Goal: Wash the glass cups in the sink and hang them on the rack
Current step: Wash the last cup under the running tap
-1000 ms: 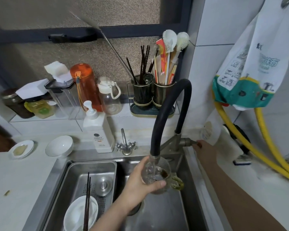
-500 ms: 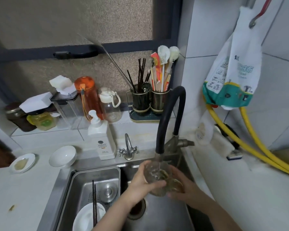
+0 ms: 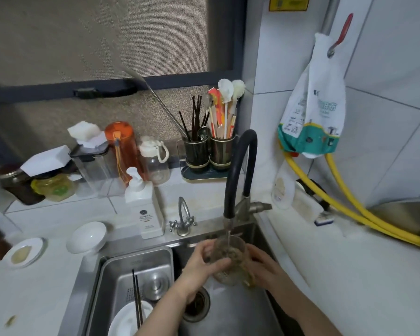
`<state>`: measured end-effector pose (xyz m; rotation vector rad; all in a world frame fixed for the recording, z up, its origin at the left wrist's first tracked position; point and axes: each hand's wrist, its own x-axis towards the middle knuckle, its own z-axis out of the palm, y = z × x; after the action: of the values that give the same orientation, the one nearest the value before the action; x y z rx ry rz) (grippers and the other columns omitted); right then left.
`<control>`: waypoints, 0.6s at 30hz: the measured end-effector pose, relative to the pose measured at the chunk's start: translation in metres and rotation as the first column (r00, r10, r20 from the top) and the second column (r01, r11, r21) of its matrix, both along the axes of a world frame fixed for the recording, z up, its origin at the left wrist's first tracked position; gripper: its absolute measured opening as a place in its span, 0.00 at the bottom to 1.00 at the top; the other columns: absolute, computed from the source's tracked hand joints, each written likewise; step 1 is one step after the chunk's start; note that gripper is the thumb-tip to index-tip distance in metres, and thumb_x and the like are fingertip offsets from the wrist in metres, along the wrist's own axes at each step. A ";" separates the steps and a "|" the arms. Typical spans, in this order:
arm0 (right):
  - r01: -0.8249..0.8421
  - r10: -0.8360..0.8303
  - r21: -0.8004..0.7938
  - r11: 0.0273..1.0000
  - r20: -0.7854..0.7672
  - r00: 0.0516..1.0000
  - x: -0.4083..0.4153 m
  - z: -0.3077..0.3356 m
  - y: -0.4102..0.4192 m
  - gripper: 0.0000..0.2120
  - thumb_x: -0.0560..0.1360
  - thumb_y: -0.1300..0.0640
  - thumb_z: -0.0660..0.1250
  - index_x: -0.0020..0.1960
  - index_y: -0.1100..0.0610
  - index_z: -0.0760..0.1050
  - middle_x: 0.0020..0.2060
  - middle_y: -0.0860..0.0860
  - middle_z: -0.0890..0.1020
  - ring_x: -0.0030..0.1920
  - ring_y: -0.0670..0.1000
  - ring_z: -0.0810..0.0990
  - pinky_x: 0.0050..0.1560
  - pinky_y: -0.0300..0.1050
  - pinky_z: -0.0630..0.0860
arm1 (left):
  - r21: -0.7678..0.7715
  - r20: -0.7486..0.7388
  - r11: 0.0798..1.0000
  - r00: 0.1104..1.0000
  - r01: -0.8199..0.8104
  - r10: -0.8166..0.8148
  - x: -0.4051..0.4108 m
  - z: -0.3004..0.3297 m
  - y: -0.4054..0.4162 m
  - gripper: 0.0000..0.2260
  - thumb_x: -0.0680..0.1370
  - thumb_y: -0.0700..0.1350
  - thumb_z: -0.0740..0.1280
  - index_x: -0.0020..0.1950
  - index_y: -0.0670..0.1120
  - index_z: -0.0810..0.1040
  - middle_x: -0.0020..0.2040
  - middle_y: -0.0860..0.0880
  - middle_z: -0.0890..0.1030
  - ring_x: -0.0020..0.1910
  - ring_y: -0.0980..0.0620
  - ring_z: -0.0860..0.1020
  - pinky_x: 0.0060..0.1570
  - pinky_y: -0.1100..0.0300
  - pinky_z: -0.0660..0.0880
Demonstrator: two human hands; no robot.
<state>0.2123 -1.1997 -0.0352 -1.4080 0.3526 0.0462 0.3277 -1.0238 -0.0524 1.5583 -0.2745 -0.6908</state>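
Note:
A clear glass cup [image 3: 229, 259] with an amber handle is held upright over the steel sink [image 3: 230, 316], under the black hose faucet [image 3: 238, 175]. A thin stream of water runs into it and brownish water swirls inside. My left hand [image 3: 200, 264] grips the cup's left side, thumb across its front. My right hand [image 3: 264, 270] wraps around the cup's right side by the handle. No rack is in view.
A steel basin [image 3: 134, 267] at the sink's left holds a white bowl [image 3: 129, 321], chopsticks and a strainer lid. A soap dispenser [image 3: 144, 207], small tap [image 3: 182, 218], utensil holders [image 3: 209, 151], bottles and jars line the ledge. Yellow hoses [image 3: 349, 207] run along the right wall.
My right hand left the faucet lever at the right and came down onto the cup's right side. The camera tilted, and the cup now holds more swirling water.

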 end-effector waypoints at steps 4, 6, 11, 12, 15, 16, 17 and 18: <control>-0.048 0.049 -0.024 0.999 0.040 0.998 0.010 0.008 0.010 0.19 0.74 0.51 0.70 0.64 0.43 0.74 0.60 0.46 0.81 0.61 0.48 0.79 0.54 0.42 0.79 | -0.002 0.012 1.000 1.000 -0.007 0.007 0.007 0.001 0.005 0.32 0.60 0.50 0.82 0.61 0.51 0.75 0.56 0.53 0.83 0.58 0.55 0.80 0.55 0.61 0.77; -0.024 0.027 -0.043 0.999 0.061 0.998 0.014 0.008 0.006 0.18 0.75 0.50 0.70 0.64 0.46 0.74 0.61 0.49 0.80 0.62 0.51 0.79 0.56 0.45 0.78 | -0.008 0.027 1.000 1.000 0.003 -0.003 0.008 0.006 0.000 0.33 0.61 0.51 0.82 0.63 0.53 0.75 0.59 0.53 0.82 0.60 0.56 0.78 0.60 0.56 0.76; 0.051 -0.049 -0.026 0.998 0.081 0.996 0.010 -0.008 0.001 0.19 0.70 0.50 0.73 0.60 0.43 0.75 0.60 0.49 0.80 0.59 0.47 0.80 0.54 0.42 0.79 | -0.064 -0.092 0.998 0.995 0.024 -0.029 0.000 0.003 -0.004 0.30 0.66 0.46 0.77 0.66 0.53 0.73 0.59 0.51 0.83 0.59 0.52 0.80 0.53 0.57 0.79; 0.044 -0.037 -0.076 0.996 0.091 0.995 0.012 -0.007 0.004 0.20 0.70 0.50 0.73 0.60 0.41 0.75 0.59 0.48 0.81 0.58 0.44 0.80 0.54 0.39 0.79 | -0.090 -0.141 0.996 0.990 -0.007 -0.006 0.002 0.002 -0.001 0.29 0.65 0.44 0.77 0.64 0.52 0.74 0.57 0.53 0.84 0.57 0.53 0.81 0.49 0.59 0.80; -0.060 0.087 -0.197 0.979 0.131 0.987 0.022 0.010 0.013 0.20 0.71 0.56 0.73 0.58 0.38 0.76 0.52 0.36 0.82 0.52 0.33 0.80 0.47 0.26 0.75 | -0.106 -0.194 0.994 0.981 -0.025 0.004 0.012 0.003 0.005 0.22 0.67 0.43 0.77 0.60 0.49 0.77 0.54 0.52 0.84 0.51 0.53 0.83 0.45 0.58 0.79; -0.090 0.116 -0.192 0.977 0.129 0.985 0.025 0.014 0.013 0.21 0.71 0.59 0.73 0.59 0.41 0.76 0.52 0.35 0.82 0.51 0.32 0.79 0.46 0.25 0.75 | -0.096 -0.192 0.995 0.981 -0.006 -0.013 0.013 0.004 0.003 0.20 0.67 0.44 0.74 0.59 0.50 0.78 0.53 0.51 0.84 0.50 0.53 0.83 0.46 0.58 0.79; -0.108 0.131 -0.180 0.978 0.120 0.984 0.027 0.015 0.011 0.23 0.71 0.62 0.73 0.61 0.44 0.73 0.54 0.36 0.82 0.53 0.33 0.79 0.47 0.26 0.75 | -0.085 -0.191 0.996 0.981 0.021 -0.037 0.014 0.006 0.000 0.19 0.68 0.45 0.70 0.58 0.51 0.79 0.53 0.50 0.84 0.50 0.53 0.83 0.47 0.58 0.78; -0.121 0.139 -0.162 0.979 0.108 0.984 0.026 0.013 0.008 0.27 0.71 0.63 0.73 0.64 0.46 0.69 0.56 0.38 0.80 0.55 0.34 0.79 0.48 0.28 0.76 | -0.080 -0.196 0.996 0.978 0.050 -0.065 0.013 0.006 -0.004 0.18 0.68 0.46 0.68 0.58 0.53 0.80 0.53 0.50 0.84 0.51 0.54 0.83 0.47 0.59 0.78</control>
<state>0.2382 -1.1916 -0.0221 -1.5797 0.1675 0.0427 0.3405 -1.0279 -0.0460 1.4027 -0.1944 -0.8658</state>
